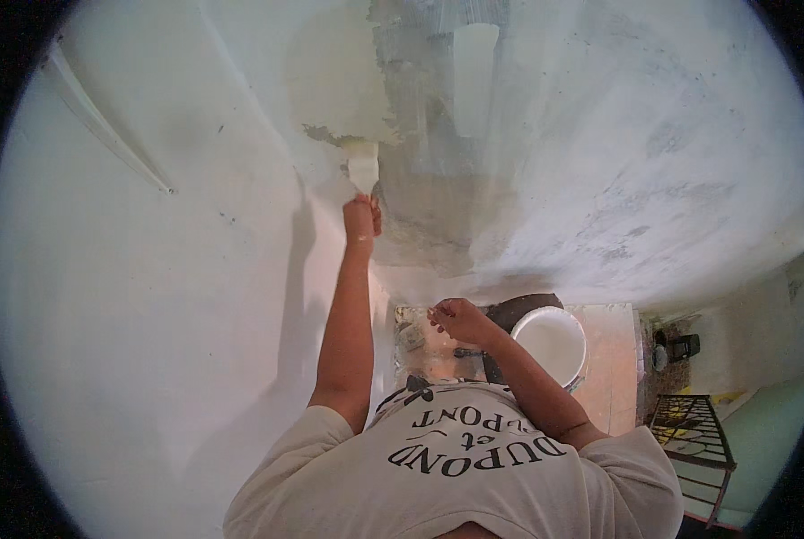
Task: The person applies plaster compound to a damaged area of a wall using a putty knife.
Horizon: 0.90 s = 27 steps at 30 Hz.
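My left hand [363, 218] is closed around the handle of a flat, white-coated paintbrush [362, 168]. The arm reaches up and forward, and the brush head lies against the wall near a corner. Just above it a pale cream coat [339, 90] ends in a ragged edge beside a darker grey patch [429, 180]. A separate pale stripe [474, 76] runs down that grey part. Bent in front of my waist, my right hand [456, 320] has its fingers curled together; whatever may be in them is too small to make out.
Right of my right forearm stands a white bucket [516, 334] with white contents, on a tiled floor [606, 346]. A dark metal railing [696, 429] is at the lower right. Along the left wall runs a raised white strip [105, 126]. The right-hand wall [635, 180] is blotchy grey.
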Each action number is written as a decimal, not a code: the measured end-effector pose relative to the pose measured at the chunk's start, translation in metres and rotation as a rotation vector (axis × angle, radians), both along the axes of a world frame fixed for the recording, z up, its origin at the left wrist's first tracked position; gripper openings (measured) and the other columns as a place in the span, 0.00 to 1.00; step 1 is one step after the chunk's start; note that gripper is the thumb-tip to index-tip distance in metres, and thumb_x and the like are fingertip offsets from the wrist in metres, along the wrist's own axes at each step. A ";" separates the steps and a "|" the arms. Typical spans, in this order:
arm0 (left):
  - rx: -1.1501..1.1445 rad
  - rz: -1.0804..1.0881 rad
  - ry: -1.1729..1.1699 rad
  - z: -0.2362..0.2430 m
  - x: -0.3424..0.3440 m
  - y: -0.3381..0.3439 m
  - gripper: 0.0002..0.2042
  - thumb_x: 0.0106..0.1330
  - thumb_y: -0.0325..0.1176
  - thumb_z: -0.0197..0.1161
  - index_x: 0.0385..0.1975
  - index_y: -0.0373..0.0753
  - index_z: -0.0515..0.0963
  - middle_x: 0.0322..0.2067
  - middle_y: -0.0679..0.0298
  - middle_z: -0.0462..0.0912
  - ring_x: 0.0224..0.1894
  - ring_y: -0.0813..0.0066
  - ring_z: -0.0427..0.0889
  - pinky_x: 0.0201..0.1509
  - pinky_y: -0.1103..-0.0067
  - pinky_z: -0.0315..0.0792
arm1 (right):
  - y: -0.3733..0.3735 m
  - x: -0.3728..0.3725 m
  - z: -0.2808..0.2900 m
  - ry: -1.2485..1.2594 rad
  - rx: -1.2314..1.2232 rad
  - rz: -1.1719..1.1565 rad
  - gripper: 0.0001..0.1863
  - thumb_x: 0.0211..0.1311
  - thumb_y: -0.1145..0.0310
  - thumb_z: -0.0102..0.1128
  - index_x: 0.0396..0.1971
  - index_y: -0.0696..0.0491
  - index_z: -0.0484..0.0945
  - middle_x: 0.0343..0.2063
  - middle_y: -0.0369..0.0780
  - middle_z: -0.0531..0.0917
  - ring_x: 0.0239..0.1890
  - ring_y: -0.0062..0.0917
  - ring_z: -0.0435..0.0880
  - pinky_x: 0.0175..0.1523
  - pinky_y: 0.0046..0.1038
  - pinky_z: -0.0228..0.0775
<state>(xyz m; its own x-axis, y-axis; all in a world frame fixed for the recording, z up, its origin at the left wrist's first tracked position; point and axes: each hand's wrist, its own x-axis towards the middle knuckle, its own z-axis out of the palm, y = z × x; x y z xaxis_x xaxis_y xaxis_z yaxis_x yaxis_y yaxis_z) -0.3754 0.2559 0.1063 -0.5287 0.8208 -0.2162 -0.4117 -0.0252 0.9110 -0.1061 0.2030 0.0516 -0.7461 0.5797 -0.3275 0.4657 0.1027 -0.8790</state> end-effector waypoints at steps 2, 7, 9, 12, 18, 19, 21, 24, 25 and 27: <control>-0.014 0.031 0.083 -0.043 0.011 0.006 0.17 0.63 0.40 0.43 0.11 0.46 0.63 0.07 0.72 0.60 0.06 0.80 0.56 0.07 0.82 0.46 | 0.000 0.002 0.009 -0.016 -0.030 -0.020 0.18 0.63 0.57 0.50 0.34 0.60 0.75 0.27 0.36 0.80 0.29 0.19 0.77 0.32 0.23 0.70; -0.107 -0.039 -0.094 -0.137 0.004 -0.003 0.16 0.61 0.41 0.45 0.11 0.46 0.63 0.07 0.71 0.60 0.04 0.78 0.57 0.06 0.79 0.50 | 0.004 0.002 -0.002 0.032 0.029 -0.009 0.18 0.63 0.59 0.50 0.35 0.61 0.75 0.27 0.38 0.80 0.29 0.20 0.77 0.34 0.23 0.70; -0.239 -0.008 -0.050 -0.167 0.015 -0.013 0.16 0.61 0.40 0.44 0.11 0.46 0.63 0.06 0.71 0.59 0.04 0.78 0.56 0.06 0.79 0.49 | 0.002 0.000 0.007 0.018 -0.114 -0.063 0.18 0.63 0.59 0.51 0.35 0.62 0.75 0.28 0.38 0.80 0.29 0.20 0.78 0.35 0.23 0.71; -0.455 -0.173 -0.140 -0.181 0.028 -0.034 0.15 0.60 0.36 0.43 0.11 0.45 0.63 0.07 0.71 0.59 0.05 0.79 0.54 0.06 0.80 0.47 | 0.005 0.005 0.007 0.013 -0.103 -0.067 0.19 0.62 0.58 0.51 0.35 0.62 0.75 0.28 0.38 0.80 0.30 0.20 0.78 0.35 0.23 0.71; -0.571 -0.233 -0.274 -0.149 0.022 -0.039 0.12 0.61 0.34 0.46 0.14 0.45 0.63 0.08 0.71 0.59 0.07 0.83 0.53 0.08 0.84 0.43 | 0.000 -0.003 0.006 0.019 -0.046 0.006 0.19 0.62 0.58 0.52 0.35 0.61 0.75 0.27 0.37 0.80 0.29 0.19 0.78 0.32 0.23 0.70; -0.523 -0.213 -0.241 -0.124 0.020 -0.035 0.12 0.61 0.33 0.46 0.15 0.45 0.63 0.09 0.72 0.59 0.07 0.83 0.53 0.08 0.85 0.43 | 0.002 -0.002 0.007 0.018 -0.045 -0.006 0.19 0.62 0.58 0.52 0.35 0.61 0.75 0.27 0.37 0.80 0.29 0.19 0.78 0.32 0.23 0.70; -0.422 -0.142 -0.183 -0.063 0.004 -0.021 0.11 0.62 0.33 0.47 0.16 0.45 0.64 0.10 0.73 0.60 0.08 0.85 0.54 0.09 0.86 0.44 | 0.002 -0.003 0.011 -0.020 -0.059 0.008 0.19 0.62 0.57 0.51 0.35 0.61 0.76 0.27 0.36 0.80 0.29 0.19 0.77 0.31 0.22 0.70; -0.297 -0.090 -0.111 0.003 0.012 -0.028 0.11 0.64 0.34 0.48 0.19 0.45 0.65 0.12 0.74 0.61 0.10 0.88 0.54 0.09 0.89 0.44 | 0.005 -0.003 0.001 0.000 -0.043 -0.001 0.19 0.62 0.56 0.52 0.36 0.60 0.76 0.28 0.36 0.80 0.29 0.19 0.77 0.31 0.22 0.70; -0.271 -0.096 -0.099 0.020 0.008 -0.034 0.11 0.65 0.36 0.48 0.20 0.44 0.66 0.13 0.75 0.61 0.10 0.89 0.54 0.09 0.90 0.43 | 0.006 -0.003 0.004 0.000 -0.041 0.003 0.19 0.62 0.56 0.52 0.36 0.60 0.76 0.28 0.36 0.80 0.29 0.19 0.77 0.31 0.22 0.70; -0.234 -0.096 -0.065 0.043 0.010 -0.046 0.11 0.66 0.37 0.48 0.21 0.44 0.67 0.14 0.76 0.61 0.10 0.90 0.54 0.09 0.90 0.43 | 0.005 -0.002 0.011 -0.001 -0.042 0.026 0.19 0.61 0.56 0.52 0.36 0.60 0.76 0.28 0.36 0.80 0.29 0.19 0.78 0.31 0.22 0.70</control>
<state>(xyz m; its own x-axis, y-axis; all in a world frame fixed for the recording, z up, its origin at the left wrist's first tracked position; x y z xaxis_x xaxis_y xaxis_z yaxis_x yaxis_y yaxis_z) -0.3657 0.2098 0.1490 -0.4291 0.7905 -0.4370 -0.4601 0.2250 0.8588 -0.1085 0.2075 0.0624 -0.7601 0.5462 -0.3522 0.4645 0.0775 -0.8822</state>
